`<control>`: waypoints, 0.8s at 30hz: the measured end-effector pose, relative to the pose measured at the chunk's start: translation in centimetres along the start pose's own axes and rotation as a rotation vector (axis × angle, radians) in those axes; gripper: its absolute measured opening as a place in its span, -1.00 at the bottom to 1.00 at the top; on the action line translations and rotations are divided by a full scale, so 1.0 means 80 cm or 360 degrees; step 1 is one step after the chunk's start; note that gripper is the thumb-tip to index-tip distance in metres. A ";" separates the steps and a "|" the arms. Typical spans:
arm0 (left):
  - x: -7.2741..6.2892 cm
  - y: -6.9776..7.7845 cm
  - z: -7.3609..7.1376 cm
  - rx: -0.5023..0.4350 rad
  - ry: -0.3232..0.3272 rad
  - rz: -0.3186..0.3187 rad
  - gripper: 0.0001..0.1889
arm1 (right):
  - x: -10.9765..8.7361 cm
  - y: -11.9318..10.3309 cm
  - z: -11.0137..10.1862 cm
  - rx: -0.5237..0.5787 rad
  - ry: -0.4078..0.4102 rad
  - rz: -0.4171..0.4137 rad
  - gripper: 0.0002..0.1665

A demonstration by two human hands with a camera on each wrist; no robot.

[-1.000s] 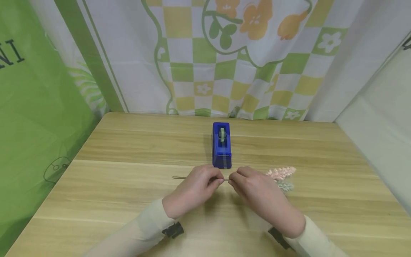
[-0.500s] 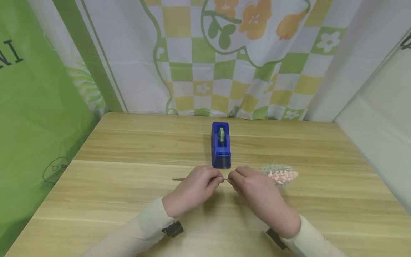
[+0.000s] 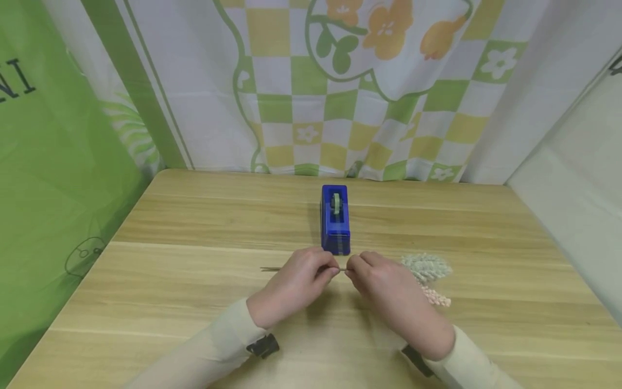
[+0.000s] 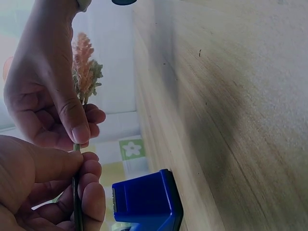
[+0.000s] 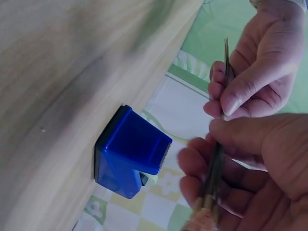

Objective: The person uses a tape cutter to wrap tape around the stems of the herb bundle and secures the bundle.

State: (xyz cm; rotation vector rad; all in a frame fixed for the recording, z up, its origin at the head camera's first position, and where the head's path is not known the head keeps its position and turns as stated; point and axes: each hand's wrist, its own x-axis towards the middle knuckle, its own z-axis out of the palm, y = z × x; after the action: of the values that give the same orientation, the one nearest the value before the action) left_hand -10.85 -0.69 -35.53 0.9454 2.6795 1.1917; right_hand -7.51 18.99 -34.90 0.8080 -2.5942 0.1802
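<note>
Thin flower stems point(image 3: 270, 269) run sideways in a bundle between my two hands. My left hand point(image 3: 297, 283) pinches the bundle between thumb and curled fingers. Close beside it, my right hand point(image 3: 391, 292) pinches the stems nearer the blooms. Past the right hand stick out a pale green flower spike point(image 3: 427, 267) and a pink flower spike point(image 3: 436, 296). In the left wrist view the pink spike point(image 4: 83, 65) rises above the right hand. The stretch of stems inside each hand is partly hidden by the fingers.
Just beyond the hands a blue tape dispenser point(image 3: 335, 220) stands on the wooden table point(image 3: 194, 227), its cutting edge facing me. Behind the table hangs a checked, flowered curtain point(image 3: 311, 119). Green cloth point(image 3: 58, 178) hangs on the left.
The flower spikes have turned round the stems' axis: the pink one was uppermost, and now the green is on top with the pink below. Both hands have hardly shifted.
</note>
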 end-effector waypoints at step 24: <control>0.004 -0.003 0.000 0.0047 -0.0020 -0.0019 -0.84 | 0.005 0.007 0.002 0.0090 -0.0045 0.0008 -0.87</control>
State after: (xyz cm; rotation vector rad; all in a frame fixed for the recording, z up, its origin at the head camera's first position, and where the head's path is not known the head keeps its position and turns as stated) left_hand -11.21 -0.67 -35.65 0.9363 2.6964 1.1434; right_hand -8.13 19.22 -34.87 0.8294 -2.6284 0.2464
